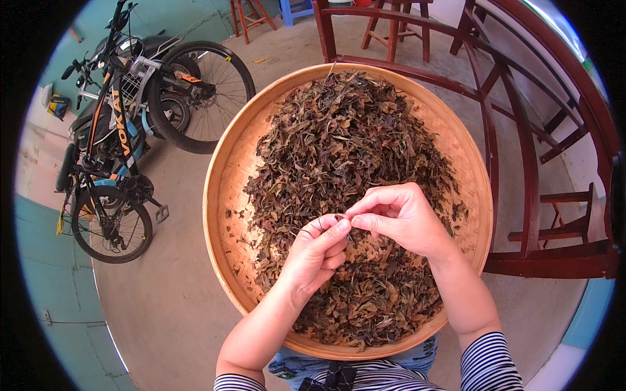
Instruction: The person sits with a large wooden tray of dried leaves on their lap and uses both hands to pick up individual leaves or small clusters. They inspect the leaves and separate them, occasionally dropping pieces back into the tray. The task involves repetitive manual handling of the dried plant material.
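Note:
A round woven bamboo tray lies before me, level with my lap. Dried brown leaves, tea-like in look, form a large heap on its far side. A smaller heap of the same leaves is at the near side, with bare weave showing between. Over the tray, my left hand pinches a small dark leaf piece between thumb and forefinger. My right hand meets it there, thumb and forefinger pinched together at the piece's right end. The fingers partly hide the piece, so its full shape cannot be seen.
A bicycle leans at the left, with a motorbike behind it. A dark red wooden frame borders the tray's right side. Wooden stools and a blue plastic stool stand at the back on the concrete floor.

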A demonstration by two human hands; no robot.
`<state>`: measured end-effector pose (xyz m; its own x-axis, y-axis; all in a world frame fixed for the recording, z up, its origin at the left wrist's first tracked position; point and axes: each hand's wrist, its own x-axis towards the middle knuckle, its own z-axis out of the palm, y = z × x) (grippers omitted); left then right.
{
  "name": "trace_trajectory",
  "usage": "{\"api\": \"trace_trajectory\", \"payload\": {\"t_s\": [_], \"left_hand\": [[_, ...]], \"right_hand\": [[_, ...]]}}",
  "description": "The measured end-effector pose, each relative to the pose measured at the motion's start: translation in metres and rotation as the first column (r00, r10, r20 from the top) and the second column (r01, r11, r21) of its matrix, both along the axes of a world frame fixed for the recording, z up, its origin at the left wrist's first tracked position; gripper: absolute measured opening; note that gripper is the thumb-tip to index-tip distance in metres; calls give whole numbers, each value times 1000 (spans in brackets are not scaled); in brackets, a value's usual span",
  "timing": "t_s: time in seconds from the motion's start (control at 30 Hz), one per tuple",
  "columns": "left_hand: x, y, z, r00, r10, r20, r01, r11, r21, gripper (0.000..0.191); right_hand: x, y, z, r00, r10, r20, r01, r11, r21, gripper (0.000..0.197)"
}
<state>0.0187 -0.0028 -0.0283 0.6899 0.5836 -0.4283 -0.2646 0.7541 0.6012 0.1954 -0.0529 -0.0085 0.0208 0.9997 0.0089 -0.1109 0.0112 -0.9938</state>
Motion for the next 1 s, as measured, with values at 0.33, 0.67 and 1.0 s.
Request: {"api": "trace_trajectory", "payload": {"t_s": [0.33, 0.67, 1.0], "left_hand": [[-4, 1, 0, 990, 138, -32, -132, 981, 142, 21], [0, -5, 2, 968, 149, -200, -35, 876, 480, 20], [-6, -2, 4, 1000, 15, -14, -10, 953, 304, 15]], "right_hand": [[12, 1, 5, 960, 127, -251, -168, 974, -149, 10], [11, 3, -8, 946, 218, -239, -273, 935, -227, 13], [-3, 4, -22, 731, 168, -661, -432, 864, -259, 12]]}}
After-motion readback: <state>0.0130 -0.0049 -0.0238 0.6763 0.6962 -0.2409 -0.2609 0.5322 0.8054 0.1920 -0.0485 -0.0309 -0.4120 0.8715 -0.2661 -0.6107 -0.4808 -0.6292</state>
